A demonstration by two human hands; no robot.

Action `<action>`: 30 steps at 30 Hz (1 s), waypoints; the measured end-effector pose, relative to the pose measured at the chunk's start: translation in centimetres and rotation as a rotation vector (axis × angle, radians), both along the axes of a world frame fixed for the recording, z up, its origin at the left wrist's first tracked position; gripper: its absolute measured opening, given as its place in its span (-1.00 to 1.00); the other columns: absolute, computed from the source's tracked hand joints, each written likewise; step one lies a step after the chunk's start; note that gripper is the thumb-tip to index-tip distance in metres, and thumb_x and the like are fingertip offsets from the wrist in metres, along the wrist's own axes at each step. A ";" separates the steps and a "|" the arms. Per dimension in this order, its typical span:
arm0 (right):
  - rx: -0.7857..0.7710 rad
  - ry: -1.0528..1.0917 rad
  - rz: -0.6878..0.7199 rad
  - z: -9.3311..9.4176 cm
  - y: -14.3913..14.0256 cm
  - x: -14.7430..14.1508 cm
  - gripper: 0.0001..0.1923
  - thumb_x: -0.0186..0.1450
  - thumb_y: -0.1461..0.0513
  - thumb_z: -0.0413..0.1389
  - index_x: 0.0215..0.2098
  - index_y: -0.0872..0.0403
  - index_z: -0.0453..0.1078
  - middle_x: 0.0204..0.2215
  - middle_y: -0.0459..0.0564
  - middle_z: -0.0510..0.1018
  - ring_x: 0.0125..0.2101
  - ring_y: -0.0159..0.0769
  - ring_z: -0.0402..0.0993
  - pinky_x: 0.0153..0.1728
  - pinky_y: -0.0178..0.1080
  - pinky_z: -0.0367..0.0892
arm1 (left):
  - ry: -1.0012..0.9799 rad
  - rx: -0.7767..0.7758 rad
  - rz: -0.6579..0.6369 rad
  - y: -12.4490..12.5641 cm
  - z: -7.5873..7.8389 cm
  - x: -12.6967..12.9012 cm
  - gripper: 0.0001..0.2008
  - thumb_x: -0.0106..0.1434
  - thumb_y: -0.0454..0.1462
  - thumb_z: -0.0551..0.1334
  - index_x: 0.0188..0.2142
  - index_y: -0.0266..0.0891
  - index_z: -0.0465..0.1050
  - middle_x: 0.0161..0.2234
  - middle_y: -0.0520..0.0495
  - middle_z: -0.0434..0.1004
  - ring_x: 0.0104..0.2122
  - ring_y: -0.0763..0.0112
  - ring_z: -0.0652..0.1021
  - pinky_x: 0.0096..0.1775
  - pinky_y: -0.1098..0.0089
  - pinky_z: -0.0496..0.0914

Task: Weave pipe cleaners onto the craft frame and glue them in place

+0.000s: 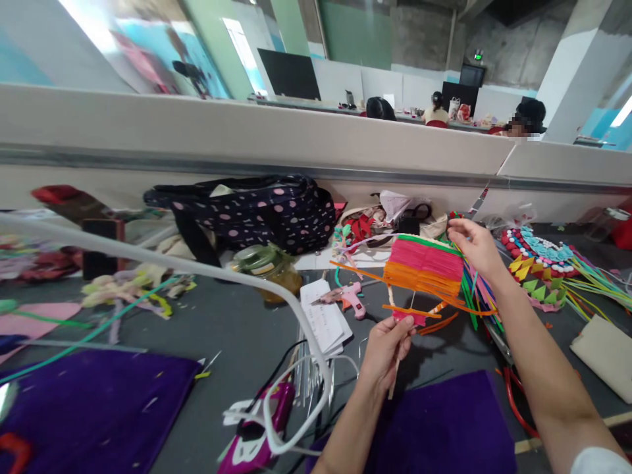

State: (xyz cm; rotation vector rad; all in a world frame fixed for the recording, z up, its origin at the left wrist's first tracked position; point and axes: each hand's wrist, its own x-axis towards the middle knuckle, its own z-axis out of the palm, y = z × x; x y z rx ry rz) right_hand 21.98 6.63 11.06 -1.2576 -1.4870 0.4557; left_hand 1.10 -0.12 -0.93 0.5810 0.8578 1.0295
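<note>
My left hand (384,352) grips a thin wooden stick (395,368) that carries a woven square of pink, orange and green pipe cleaners (424,266), held up above the table. My right hand (474,247) pinches the upper right corner of that woven piece, where a green strand runs along the top edge. Loose orange ends stick out to the left and below the square. Several loose green, blue and purple pipe cleaners (474,293) lie under my right wrist.
A pink glue gun (348,297) lies on the grey table (227,322) beside a white paper pad (324,319). A dark polka-dot bag (257,210) and a glass jar (269,266) stand behind. Purple felt sheets (93,408) lie near me. A white divider wall (296,141) backs the table; people sit beyond it.
</note>
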 end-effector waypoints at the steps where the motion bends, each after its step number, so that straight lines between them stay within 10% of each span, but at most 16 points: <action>1: 0.117 0.014 -0.109 0.4 -0.7 0.1 -0.75 0.16 0.15 0.15 -0.22 0.09 0.44 -0.34 -0.04 0.55 -0.33 -0.31 0.45 -0.26 -0.26 0.32 | -0.013 -0.003 0.028 0.1 -0.1 0.0 -0.68 -0.16 -0.16 0.46 -0.55 -0.35 0.43 -0.65 0.01 0.46 -0.79 0.72 0.26 -0.77 0.64 0.02; 5: 0.375 0.143 -0.451 0.8 -5.0 -0.5 -0.83 0.18 0.13 0.16 -0.38 0.08 0.41 -0.53 -0.14 0.43 -0.53 -0.42 0.33 -0.46 -0.34 0.26 | -0.078 -0.012 0.134 0.7 -0.5 0.1 -0.67 -0.16 -0.18 0.46 -0.53 -0.35 0.42 -0.65 0.03 0.46 -0.78 0.72 0.27 -0.76 0.66 0.05; 17: -0.311 0.771 -0.084 -13.3 -8.7 -6.9 -0.74 0.11 0.06 0.22 -0.51 0.05 0.34 -0.65 -0.19 0.36 -0.70 -0.49 0.19 -0.70 -0.40 0.10 | -0.153 -0.003 0.223 0.8 -1.5 1.1 -0.61 -0.18 -0.12 0.46 -0.53 -0.35 0.38 -0.60 0.02 0.47 -0.74 0.72 0.28 -0.73 0.66 0.11; 30: -0.309 0.723 -0.009 -13.1 -7.6 -7.6 -0.80 0.11 0.12 0.21 -0.35 0.07 0.48 -0.39 -0.03 0.57 -0.38 -0.29 0.49 -0.41 -0.28 0.41 | -0.174 0.000 0.270 0.9 -2.2 1.6 -0.65 -0.12 -0.15 0.44 -0.48 -0.35 0.41 -0.61 0.04 0.47 -0.75 0.73 0.26 -0.74 0.67 0.09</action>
